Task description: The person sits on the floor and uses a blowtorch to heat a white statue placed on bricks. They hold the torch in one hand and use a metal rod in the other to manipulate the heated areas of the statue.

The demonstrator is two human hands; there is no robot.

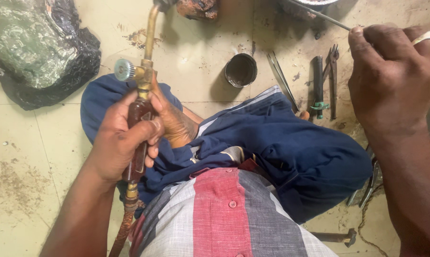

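Note:
My left hand [122,138] is wrapped round the dark red handle of a brass gas torch [141,85]. The torch's curved brass tube runs up to the top edge, and its round valve knob [124,69] sticks out to the left. A braided hose [123,228] leaves the handle's lower end. My right hand [391,71], with a pale ring on one finger, pinches a thin metal rod [319,14] at the top right. The rod slants up and left toward a vessel that the frame cuts off.
I sit cross-legged on a stained tiled floor in a blue wrap [291,152] and a striped shirt [229,214]. A small dark tin [240,70], tweezers [282,78], pliers [332,78] and a dark tool [318,85] lie ahead. A black bundle [34,47] lies far left.

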